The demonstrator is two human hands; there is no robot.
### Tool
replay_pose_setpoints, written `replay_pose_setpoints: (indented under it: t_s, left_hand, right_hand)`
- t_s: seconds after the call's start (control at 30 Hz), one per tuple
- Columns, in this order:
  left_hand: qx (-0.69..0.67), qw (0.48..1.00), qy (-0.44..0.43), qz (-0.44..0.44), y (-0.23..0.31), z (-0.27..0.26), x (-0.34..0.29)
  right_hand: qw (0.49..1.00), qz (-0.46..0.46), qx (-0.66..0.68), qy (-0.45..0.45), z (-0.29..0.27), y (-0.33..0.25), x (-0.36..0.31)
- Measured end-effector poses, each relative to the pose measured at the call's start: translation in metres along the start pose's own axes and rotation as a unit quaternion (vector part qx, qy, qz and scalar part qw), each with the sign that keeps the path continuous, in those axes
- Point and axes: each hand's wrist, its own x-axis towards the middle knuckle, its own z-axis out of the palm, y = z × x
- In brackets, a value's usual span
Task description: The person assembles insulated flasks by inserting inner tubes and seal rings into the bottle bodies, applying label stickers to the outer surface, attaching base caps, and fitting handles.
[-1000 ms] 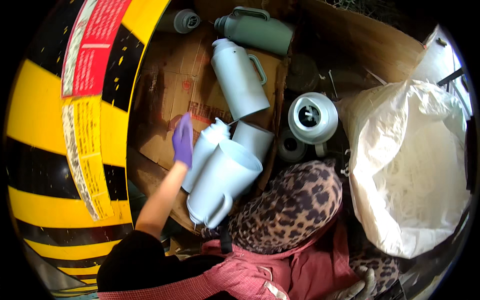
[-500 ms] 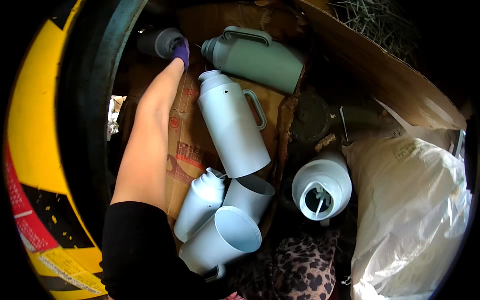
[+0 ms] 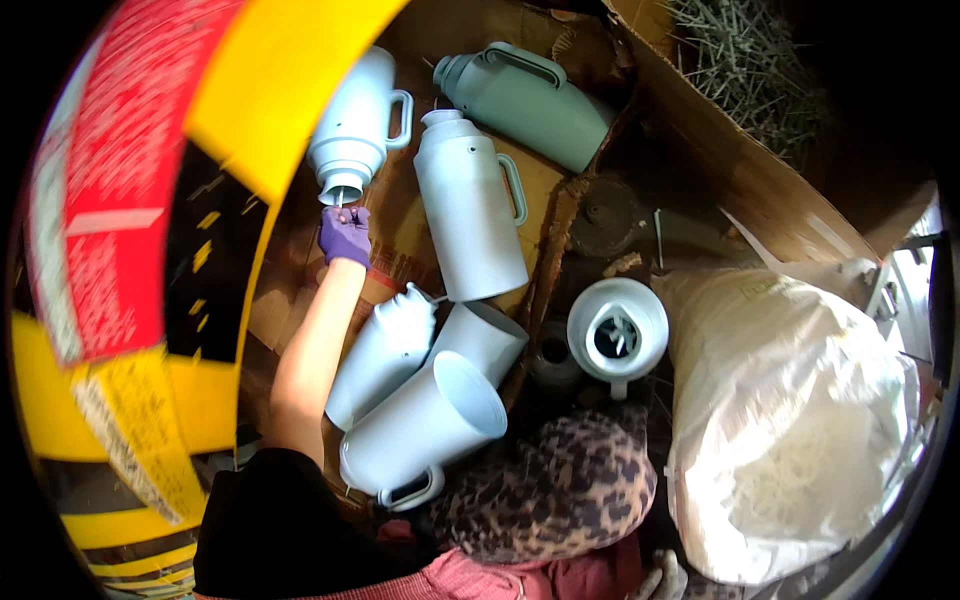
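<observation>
My left hand (image 3: 343, 238), in a purple glove, reaches up on the left to the mouth of a pale blue thermos flask shell (image 3: 353, 125) with a handle. Its fingers are curled closed round a thin pale stick (image 3: 340, 196) that juts from that mouth. Beside it lies another pale blue handled shell (image 3: 468, 215), and behind that a green one (image 3: 530, 110). Nearer me are a smaller blue shell (image 3: 385, 350), a grey-blue open cylinder (image 3: 482, 340) and a wide handled blue shell (image 3: 425, 420). My right hand cannot be made out.
Cardboard (image 3: 290, 300) lies under the shells. A pale shell (image 3: 618, 335) with bits in its mouth stands right of centre, beside a white plastic bag (image 3: 780, 420). Thin sticks (image 3: 745, 75) fill a carton at the back right. A yellow, black and red striped surface (image 3: 210, 150) borders the left.
My left hand has come back from a dark grey container at the far left to the blue shell's mouth. The view has shifted, bringing more of the striped surface in.
</observation>
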Motion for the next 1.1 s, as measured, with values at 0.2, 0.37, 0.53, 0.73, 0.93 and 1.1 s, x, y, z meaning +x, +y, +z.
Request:
replay_pose_setpoints:
  t_s: [0.2, 0.37, 0.53, 0.73, 0.93, 1.1]
  left_hand:
    - [-0.037, 0.984, -0.172, 0.010, 0.088, 0.030, -0.245]
    - [0.109, 0.962, -0.244, -0.057, 0.104, 0.001, -0.408]
    - [0.171, 0.909, -0.353, -0.140, 0.143, -0.035, -0.484]
    - [0.184, 0.740, -0.528, 0.372, 0.207, -0.015, -0.499]
    - [0.336, 0.551, -0.502, 0.576, 0.254, 0.064, -0.509]
    - [0.168, 0.546, -0.731, 0.372, 0.289, 0.097, -0.518]
  right_hand:
    - [0.972, -0.030, 0.225, 0.063, -0.007, -0.029, -0.016]
    - [0.961, -0.221, 0.145, -0.087, 0.013, -0.118, 0.011]
    - [0.881, -0.440, 0.156, -0.074, 0.073, -0.217, 0.034]
    - [0.835, -0.463, 0.281, 0.096, 0.043, -0.241, 0.020]
    - [0.824, -0.362, 0.436, -0.009, -0.102, -0.244, 0.001]
    - [0.894, -0.435, 0.080, 0.076, -0.179, -0.256, -0.042]
